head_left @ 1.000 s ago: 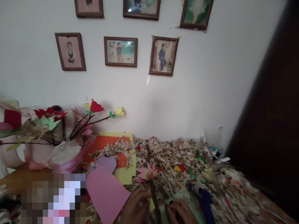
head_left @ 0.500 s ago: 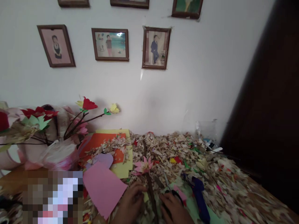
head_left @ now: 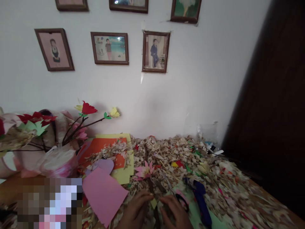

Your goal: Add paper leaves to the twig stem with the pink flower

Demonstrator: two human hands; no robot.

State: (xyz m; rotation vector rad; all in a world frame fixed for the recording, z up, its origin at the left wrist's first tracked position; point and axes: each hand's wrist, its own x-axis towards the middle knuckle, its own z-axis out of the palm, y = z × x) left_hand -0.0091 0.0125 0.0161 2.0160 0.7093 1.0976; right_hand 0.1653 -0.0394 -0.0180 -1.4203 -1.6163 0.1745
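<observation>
Low in the middle, my left hand point(head_left: 136, 208) pinches a small pale yellow paper piece point(head_left: 153, 203) at its fingertips. My right hand point(head_left: 175, 210) is just to the right, its fingers apart with nothing visible in them. Beneath the paper piece and between both hands runs a brown stick point(head_left: 156, 220). A pink paper flower point(head_left: 144, 171) with a pale centre lies beyond my fingertips, near the stick. Scissors point(head_left: 182, 203) with black handles lie beside my right hand, blades pointing away. A blue glue gun point(head_left: 201, 203) rests farther right on light green paper point(head_left: 215, 219).
Dry husk-like scraps point(head_left: 171, 149) cover much of the table. Pink paper point(head_left: 105, 195), a purple piece point(head_left: 103, 166), and orange and yellow sheets point(head_left: 130, 159) lie left. Paper flowers on twigs point(head_left: 76, 128) stand back left. A wall with framed photos point(head_left: 156, 52) rises behind.
My left hand has moved slightly right with the yellow paper piece, which now lies over the stick. My right hand has lifted its fingers a little. The view has shifted slightly.
</observation>
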